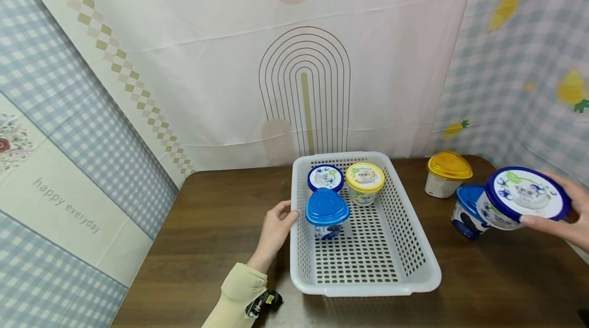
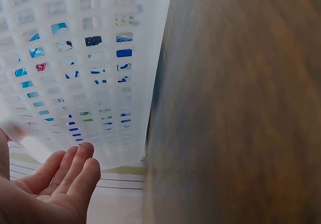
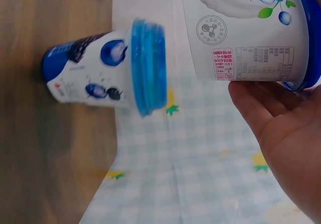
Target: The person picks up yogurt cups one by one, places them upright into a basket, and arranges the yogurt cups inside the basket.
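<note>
My left hand [image 1: 274,228] holds the left rim of a white perforated plastic basket [image 1: 416,277]; its thumb lies over the rim, the fingers [image 2: 83,176] along the outer wall. Inside the basket stand a yogurt tub with a printed dark-blue-edged lid [image 1: 325,177], one with a yellow-rimmed lid [image 1: 364,177] and one with a plain blue lid [image 1: 327,208]. On the right, my right hand [image 1: 572,213] grips a white yogurt tub with a blue-rimmed blueberry lid [image 1: 526,195], raised and tilted. Its thumb is at the lid's edge, fingers [image 3: 256,106] beneath the side.
Behind the held tub, a blue-lidded yogurt cup [image 1: 469,210] stands on the brown wooden table [image 1: 221,215]. Beyond it is a yellow-lidded cup [image 1: 446,174]. Patterned cloth [image 1: 221,77] hangs along the back and sides of the table.
</note>
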Tool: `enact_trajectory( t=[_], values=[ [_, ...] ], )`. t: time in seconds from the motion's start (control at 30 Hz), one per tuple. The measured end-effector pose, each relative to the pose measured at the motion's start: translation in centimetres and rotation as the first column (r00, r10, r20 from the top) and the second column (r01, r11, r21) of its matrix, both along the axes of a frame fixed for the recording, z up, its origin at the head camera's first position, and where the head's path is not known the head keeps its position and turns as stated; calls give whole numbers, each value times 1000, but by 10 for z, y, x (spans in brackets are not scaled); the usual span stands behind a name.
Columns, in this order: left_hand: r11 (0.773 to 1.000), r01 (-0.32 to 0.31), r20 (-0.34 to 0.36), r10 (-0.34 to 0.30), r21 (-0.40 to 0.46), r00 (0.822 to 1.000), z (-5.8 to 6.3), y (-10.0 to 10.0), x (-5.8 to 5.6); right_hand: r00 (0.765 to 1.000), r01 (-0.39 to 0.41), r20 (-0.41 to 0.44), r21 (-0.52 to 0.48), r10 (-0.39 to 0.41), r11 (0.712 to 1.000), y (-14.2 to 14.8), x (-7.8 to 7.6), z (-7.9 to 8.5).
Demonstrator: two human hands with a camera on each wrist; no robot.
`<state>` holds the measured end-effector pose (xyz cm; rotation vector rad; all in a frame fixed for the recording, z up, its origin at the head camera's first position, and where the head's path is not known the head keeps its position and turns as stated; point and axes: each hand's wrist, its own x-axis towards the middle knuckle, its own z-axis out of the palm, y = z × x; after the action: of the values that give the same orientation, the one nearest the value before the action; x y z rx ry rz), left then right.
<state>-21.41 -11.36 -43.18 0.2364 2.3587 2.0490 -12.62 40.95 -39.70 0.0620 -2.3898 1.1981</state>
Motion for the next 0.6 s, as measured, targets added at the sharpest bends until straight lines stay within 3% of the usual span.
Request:
enact_trajectory(
  t=[0.47,0.6],
  values=[
    [999,7,-13,-8,-36,1000,3,0,2,971,-75,236,138,40,988,-28,-22,30],
    [999,7,-18,-8,-49,1000,0,0,0,962,-111,262,138,72,984,-35,-27,38]
  ],
)
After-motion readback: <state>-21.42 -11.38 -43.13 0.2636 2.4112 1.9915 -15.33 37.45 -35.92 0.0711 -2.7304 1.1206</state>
